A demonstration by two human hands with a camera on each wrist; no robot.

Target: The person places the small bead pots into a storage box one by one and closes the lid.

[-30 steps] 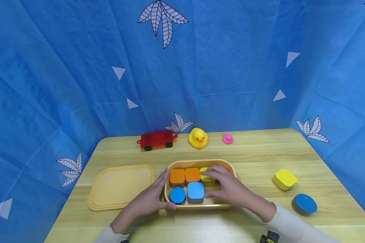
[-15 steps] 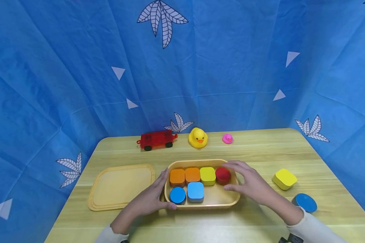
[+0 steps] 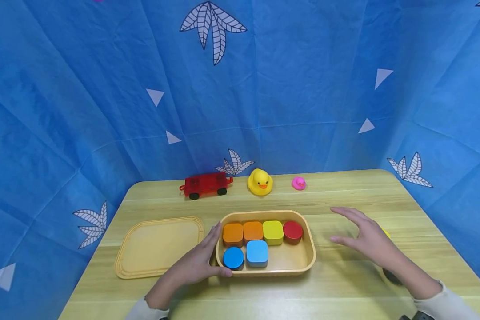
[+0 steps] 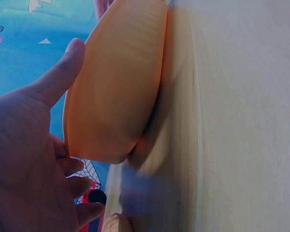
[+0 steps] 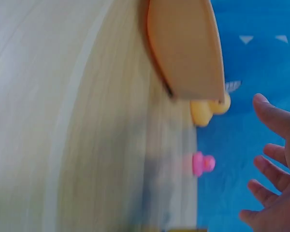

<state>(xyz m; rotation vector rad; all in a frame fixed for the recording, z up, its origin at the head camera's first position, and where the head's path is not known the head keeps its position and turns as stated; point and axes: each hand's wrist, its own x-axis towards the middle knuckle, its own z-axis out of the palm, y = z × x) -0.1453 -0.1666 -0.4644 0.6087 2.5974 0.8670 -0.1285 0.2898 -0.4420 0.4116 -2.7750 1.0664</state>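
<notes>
A yellow-orange plastic box (image 3: pixel 287 260) sits mid-table, its long side toward me. Two orange square blocks, a yellow square block (image 3: pixel 273 231) and a red round block (image 3: pixel 293 232) line its back. In front of them are a blue round block (image 3: pixel 234 258) and a light-blue square block (image 3: pixel 257 252). My left hand (image 3: pixel 198 262) rests against the box's left end, thumb at the front rim, fingers along the side. Off the box's right side, my right hand (image 3: pixel 364 238) hovers with fingers spread and holding nothing. It partly hides a yellow block (image 3: pixel 386 232) and a dark-looking round piece (image 3: pixel 392 277).
A flat yellow-orange lid (image 3: pixel 160 246) lies left of the box. Along the back stand a red toy wagon (image 3: pixel 206 185), a yellow duck (image 3: pixel 260 183) and a small pink duck (image 3: pixel 298 183). Blue patterned cloth (image 3: pixel 304 89) hangs behind the table.
My right hand has moved out of the box to the right, uncovering the yellow and red blocks at its back. My left hand has stayed against the box.
</notes>
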